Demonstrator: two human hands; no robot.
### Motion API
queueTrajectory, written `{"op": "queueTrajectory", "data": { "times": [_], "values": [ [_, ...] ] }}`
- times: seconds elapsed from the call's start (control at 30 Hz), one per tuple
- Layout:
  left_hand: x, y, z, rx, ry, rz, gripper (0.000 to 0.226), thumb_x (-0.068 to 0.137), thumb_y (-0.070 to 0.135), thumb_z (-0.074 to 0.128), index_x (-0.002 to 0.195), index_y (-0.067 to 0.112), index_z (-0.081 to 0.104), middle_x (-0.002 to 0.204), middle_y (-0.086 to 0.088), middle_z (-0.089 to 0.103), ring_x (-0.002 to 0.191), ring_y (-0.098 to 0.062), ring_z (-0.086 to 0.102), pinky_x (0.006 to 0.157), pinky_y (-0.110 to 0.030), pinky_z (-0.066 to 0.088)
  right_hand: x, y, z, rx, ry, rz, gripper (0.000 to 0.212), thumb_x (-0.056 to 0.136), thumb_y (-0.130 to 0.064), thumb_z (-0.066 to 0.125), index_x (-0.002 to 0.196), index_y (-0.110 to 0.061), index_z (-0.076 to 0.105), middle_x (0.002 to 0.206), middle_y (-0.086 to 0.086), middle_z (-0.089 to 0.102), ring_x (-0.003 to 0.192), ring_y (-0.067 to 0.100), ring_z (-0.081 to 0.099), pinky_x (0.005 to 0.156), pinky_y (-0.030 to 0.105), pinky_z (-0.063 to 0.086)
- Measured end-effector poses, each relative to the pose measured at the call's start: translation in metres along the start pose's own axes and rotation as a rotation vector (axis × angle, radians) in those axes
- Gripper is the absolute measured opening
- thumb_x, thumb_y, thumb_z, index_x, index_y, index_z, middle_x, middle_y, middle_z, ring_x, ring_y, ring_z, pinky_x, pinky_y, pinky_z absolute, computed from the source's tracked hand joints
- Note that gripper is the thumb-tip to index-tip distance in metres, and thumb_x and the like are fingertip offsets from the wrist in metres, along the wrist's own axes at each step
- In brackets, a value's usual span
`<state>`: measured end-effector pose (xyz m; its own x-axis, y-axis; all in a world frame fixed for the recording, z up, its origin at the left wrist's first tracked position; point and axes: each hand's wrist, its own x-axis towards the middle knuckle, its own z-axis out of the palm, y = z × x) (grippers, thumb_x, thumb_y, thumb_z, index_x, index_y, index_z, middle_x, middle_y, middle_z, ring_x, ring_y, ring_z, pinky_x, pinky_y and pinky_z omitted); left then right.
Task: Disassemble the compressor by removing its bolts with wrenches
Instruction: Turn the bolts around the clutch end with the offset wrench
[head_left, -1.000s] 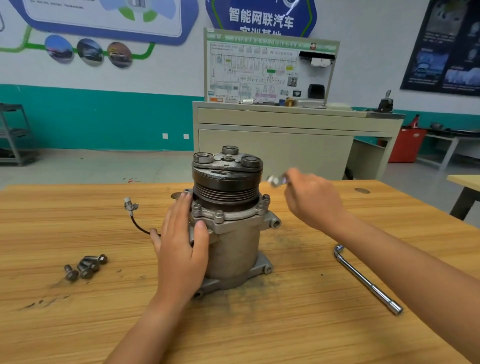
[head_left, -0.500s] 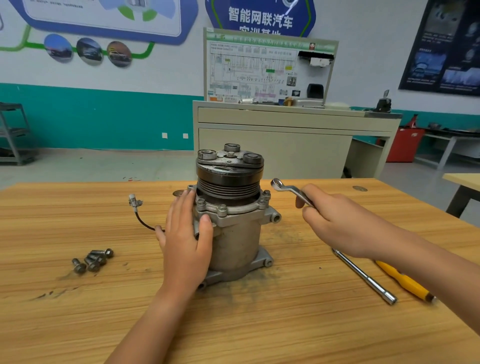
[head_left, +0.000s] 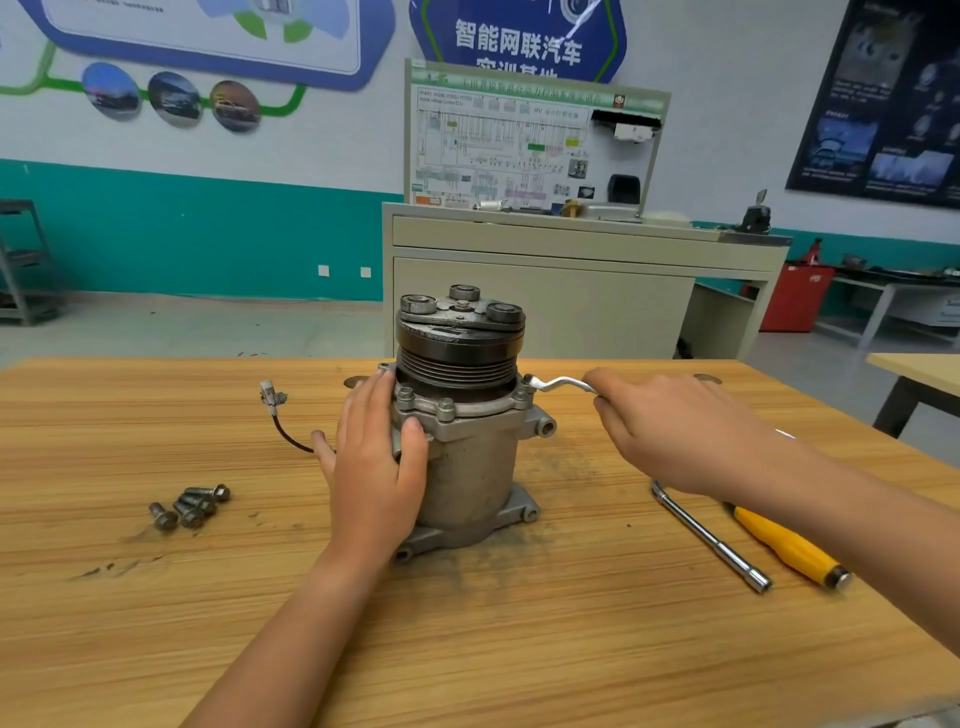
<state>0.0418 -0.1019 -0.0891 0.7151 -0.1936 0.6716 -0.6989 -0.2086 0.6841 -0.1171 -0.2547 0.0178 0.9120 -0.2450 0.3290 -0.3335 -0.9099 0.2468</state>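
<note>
The grey metal compressor (head_left: 470, 467) stands upright on the wooden table (head_left: 519, 649), its black pulley on top. My left hand (head_left: 374, 457) grips its left side, thumb on the flange near a bolt (head_left: 445, 408). My right hand (head_left: 670, 431) holds a silver offset ring wrench (head_left: 558, 385). The wrench's ring end sits on the bolt at the flange's right edge (head_left: 525, 387). Several removed bolts (head_left: 189, 506) lie together on the table to the left.
An L-shaped socket wrench (head_left: 709, 538) and a yellow-handled screwdriver (head_left: 789, 545) lie on the table at the right, partly under my right forearm. The compressor's black wire with a white plug (head_left: 272, 397) trails left. A training cabinet (head_left: 545, 291) stands behind the table.
My right hand has brought the wrench down and left until its ring end sits on the flange's right bolt. My left hand has stayed on the compressor.
</note>
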Motion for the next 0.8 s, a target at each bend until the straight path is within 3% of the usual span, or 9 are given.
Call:
{"op": "queueTrajectory", "data": {
  "times": [0.07, 0.27, 0.4, 0.53, 0.7, 0.8],
  "values": [
    [0.001, 0.0, 0.0, 0.013, 0.003, 0.005, 0.07, 0.08, 0.05, 0.019, 0.142, 0.021, 0.036, 0.147, 0.005, 0.036, 0.138, -0.012, 0.027, 0.112, -0.054, -0.001, 0.001, -0.001, -0.001, -0.016, -0.017, -0.004, 0.026, 0.099, -0.03, 0.023, 0.12, -0.026, 0.039, 0.064, -0.006, 0.047, 0.06, 0.015, 0.049, 0.051, 0.029, 0.037],
    [0.002, -0.003, 0.001, 0.041, -0.001, 0.016, 0.07, 0.081, 0.051, 0.019, 0.143, 0.022, 0.035, 0.148, 0.006, 0.035, 0.14, -0.012, 0.023, 0.112, -0.054, -0.002, 0.001, -0.016, 0.0, -0.106, 0.017, 0.016, 0.027, 0.099, -0.023, 0.029, 0.124, -0.022, 0.038, 0.059, -0.004, 0.042, 0.052, 0.014, 0.042, 0.042, 0.027, 0.029],
    [0.0, -0.004, 0.002, 0.033, -0.002, 0.005, 0.069, 0.082, 0.05, 0.02, 0.144, 0.024, 0.033, 0.149, 0.007, 0.033, 0.14, -0.01, 0.021, 0.112, -0.053, -0.003, 0.003, -0.024, -0.011, -0.255, -0.011, 0.003, 0.017, 0.095, -0.014, 0.036, 0.11, -0.015, 0.044, 0.055, -0.003, 0.032, 0.045, 0.013, 0.029, 0.039, 0.025, 0.019],
    [0.001, -0.003, 0.003, 0.005, 0.008, 0.008, 0.07, 0.081, 0.051, 0.018, 0.143, 0.023, 0.035, 0.147, 0.006, 0.036, 0.138, -0.013, 0.028, 0.112, -0.054, -0.001, 0.007, -0.03, -0.022, -0.357, -0.048, -0.048, 0.02, 0.091, -0.006, 0.037, 0.107, -0.012, 0.047, 0.055, -0.002, 0.028, 0.044, 0.013, 0.024, 0.039, 0.026, 0.017],
    [0.002, -0.003, 0.004, 0.0, 0.035, 0.03, 0.067, 0.081, 0.048, 0.02, 0.14, 0.02, 0.039, 0.144, 0.004, 0.04, 0.136, -0.013, 0.031, 0.112, -0.055, 0.0, 0.004, -0.04, -0.02, -0.371, -0.131, -0.06, 0.04, 0.089, 0.0, 0.038, 0.129, 0.001, 0.03, 0.057, 0.001, 0.027, 0.045, 0.015, 0.027, 0.038, 0.027, 0.021],
    [0.003, -0.002, 0.004, 0.026, 0.059, 0.041, 0.066, 0.081, 0.046, 0.02, 0.138, 0.018, 0.041, 0.142, 0.003, 0.042, 0.134, -0.012, 0.033, 0.112, -0.057, 0.0, 0.006, -0.045, -0.025, -0.394, -0.106, -0.099, 0.038, 0.09, 0.001, 0.039, 0.128, 0.002, 0.034, 0.061, 0.003, 0.032, 0.058, 0.02, 0.04, 0.038, 0.027, 0.022]
  ]
}}
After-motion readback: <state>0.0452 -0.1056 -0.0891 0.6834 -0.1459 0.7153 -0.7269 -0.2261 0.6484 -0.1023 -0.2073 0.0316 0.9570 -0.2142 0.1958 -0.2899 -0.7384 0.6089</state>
